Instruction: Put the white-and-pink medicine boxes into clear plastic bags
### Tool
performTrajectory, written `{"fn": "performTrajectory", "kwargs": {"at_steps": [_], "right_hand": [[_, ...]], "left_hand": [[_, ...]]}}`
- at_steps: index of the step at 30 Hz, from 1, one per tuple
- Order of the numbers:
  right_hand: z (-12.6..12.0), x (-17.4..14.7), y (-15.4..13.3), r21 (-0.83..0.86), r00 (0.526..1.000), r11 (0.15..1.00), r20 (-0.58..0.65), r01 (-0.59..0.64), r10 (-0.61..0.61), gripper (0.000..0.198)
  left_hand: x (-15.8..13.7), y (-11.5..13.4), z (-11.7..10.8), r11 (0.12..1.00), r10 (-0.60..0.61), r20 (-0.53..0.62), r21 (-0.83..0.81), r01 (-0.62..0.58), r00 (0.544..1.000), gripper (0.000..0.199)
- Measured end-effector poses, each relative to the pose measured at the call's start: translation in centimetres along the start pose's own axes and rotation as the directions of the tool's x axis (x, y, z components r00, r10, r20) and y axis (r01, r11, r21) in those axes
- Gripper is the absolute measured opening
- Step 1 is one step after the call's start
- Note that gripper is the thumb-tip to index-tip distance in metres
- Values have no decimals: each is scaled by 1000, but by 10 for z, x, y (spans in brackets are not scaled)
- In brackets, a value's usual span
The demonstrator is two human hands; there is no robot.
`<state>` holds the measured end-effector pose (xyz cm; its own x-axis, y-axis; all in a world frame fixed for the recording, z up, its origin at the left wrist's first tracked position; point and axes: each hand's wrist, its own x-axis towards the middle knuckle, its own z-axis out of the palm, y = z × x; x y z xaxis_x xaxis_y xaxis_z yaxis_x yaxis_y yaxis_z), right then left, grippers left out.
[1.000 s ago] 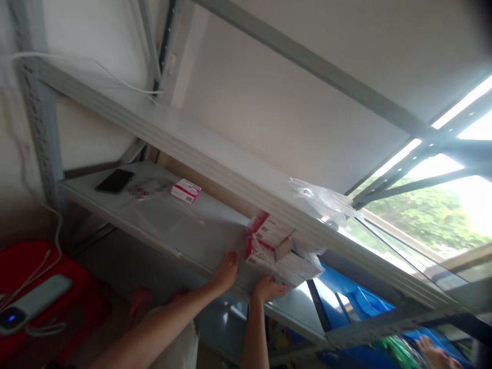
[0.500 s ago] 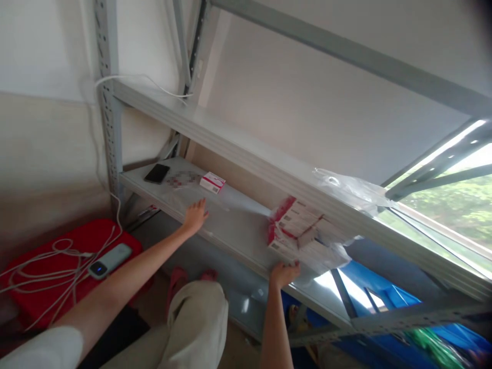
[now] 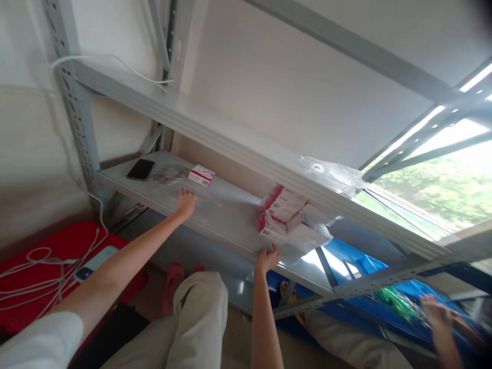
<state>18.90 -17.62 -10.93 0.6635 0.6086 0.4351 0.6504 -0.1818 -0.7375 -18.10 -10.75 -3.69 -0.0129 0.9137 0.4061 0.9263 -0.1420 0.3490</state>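
My left hand point(image 3: 186, 205) rests over the grey metal shelf point(image 3: 238, 220), fingers slightly bent and apart, at a thin clear plastic bag point(image 3: 207, 201). Just beyond it stands a small white and pink box point(image 3: 202, 175). My right hand point(image 3: 268, 259) is at the shelf's front edge, thumb and fingers apart, with nothing visible in it. Behind that hand, several similar white and pink boxes point(image 3: 284, 207) lie together in clear plastic. To the left of the single box are a blurred-out patch and a black phone point(image 3: 140, 169).
The upper shelf point(image 3: 230, 138) overhangs the boxes and carries a crumpled clear bag point(image 3: 330, 174). White cables point(image 3: 42, 277) and a pale device point(image 3: 98, 262) lie on a red case point(image 3: 126, 292). Another person's hand point(image 3: 436, 312) shows at the right, near blue containers point(image 3: 346, 251).
The view has shifted, so the shelf and boxes sit further left. My left hand's fingers look more bent. Another person's hand and leg have come into view at the right.
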Motion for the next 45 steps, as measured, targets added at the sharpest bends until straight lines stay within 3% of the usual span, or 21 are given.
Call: {"fn": "performTrajectory", "kwargs": {"at_steps": [3,5,8,11,14,16,18,22,24,26,32,35,38,40,42,44,45], "right_hand": [[7,-7,-14,71,997,997,74,-26,21,53],[14,-19,-31,239,972,971,220,22,-76,50],[19,-40,-72,482,843,858,376,177,-384,40],[8,-55,-121,536,707,737,323,412,-629,40],[-14,-60,-156,500,622,652,257,570,-740,46],[-28,-60,-164,410,631,644,189,645,-753,45],[-36,-59,-165,305,675,683,150,663,-722,51],[-40,-48,-156,211,800,848,281,487,-530,40],[-39,-39,-150,175,837,904,343,390,-427,31],[-40,-31,-143,137,865,934,352,330,-357,29],[-54,-13,-122,128,875,961,398,245,-276,34],[-61,-2,-116,99,893,970,378,224,-245,33],[-70,7,-120,222,896,946,327,237,-301,36],[-81,3,-132,335,900,902,241,273,-362,42],[-95,-12,-151,369,911,859,73,354,-406,43],[-109,-34,-170,292,876,828,-93,479,-474,43],[-113,-44,-179,241,844,810,-105,535,-526,40]], "left_hand": [[14,9,-15,999,16,-1,-40,-16,1000,24],[21,19,-23,991,26,36,-131,-21,999,22],[25,42,-27,939,107,114,-339,-63,988,16],[25,64,-22,824,273,151,-545,-151,950,14],[25,78,-18,705,399,142,-679,-204,906,15],[25,83,-18,673,436,134,-705,-224,890,15],[23,86,-20,653,483,141,-716,-248,864,15],[14,87,-18,583,629,227,-771,-257,744,25],[10,82,-13,590,678,283,-760,-273,678,35],[10,74,-8,629,687,319,-712,-314,652,39],[27,50,-10,691,658,354,-635,-346,665,17],[36,46,-14,719,626,345,-603,-346,699,12],[40,48,-15,740,588,362,-601,-301,723,13],[38,53,-15,730,585,383,-633,-258,715,12],[35,62,-13,703,608,382,-666,-248,696,12],[30,73,-12,684,623,363,-682,-258,692,12],[28,78,-11,686,616,351,-680,-260,705,13]]}}
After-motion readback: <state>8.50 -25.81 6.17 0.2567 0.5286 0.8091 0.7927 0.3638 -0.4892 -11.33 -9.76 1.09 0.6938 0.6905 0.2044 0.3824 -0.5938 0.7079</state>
